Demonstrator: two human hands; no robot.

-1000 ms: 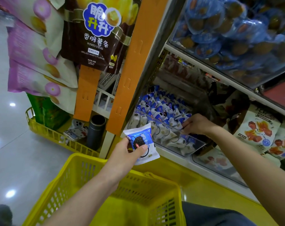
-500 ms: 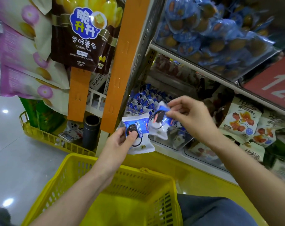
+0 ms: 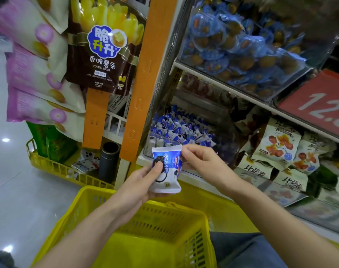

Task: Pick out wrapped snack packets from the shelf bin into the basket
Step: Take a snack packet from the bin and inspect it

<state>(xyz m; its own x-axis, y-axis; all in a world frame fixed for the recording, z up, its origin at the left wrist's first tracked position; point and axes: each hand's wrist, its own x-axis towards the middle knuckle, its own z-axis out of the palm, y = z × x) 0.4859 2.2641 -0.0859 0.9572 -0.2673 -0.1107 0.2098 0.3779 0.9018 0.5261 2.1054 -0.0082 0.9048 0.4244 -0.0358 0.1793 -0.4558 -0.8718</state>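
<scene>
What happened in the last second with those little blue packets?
The right hand came up out of the shelf bin pinching a second packet and carried it left, tucking it behind the first packet. The left hand stayed above the basket, still gripping that first packet.

A glossy pale grey floor (image 3: 9,200) mirrors spots of ceiling light at the left. An orange upright (image 3: 145,74) fronts white metal shelving (image 3: 222,86), with a red price sign (image 3: 319,101) on its edge at right
</scene>
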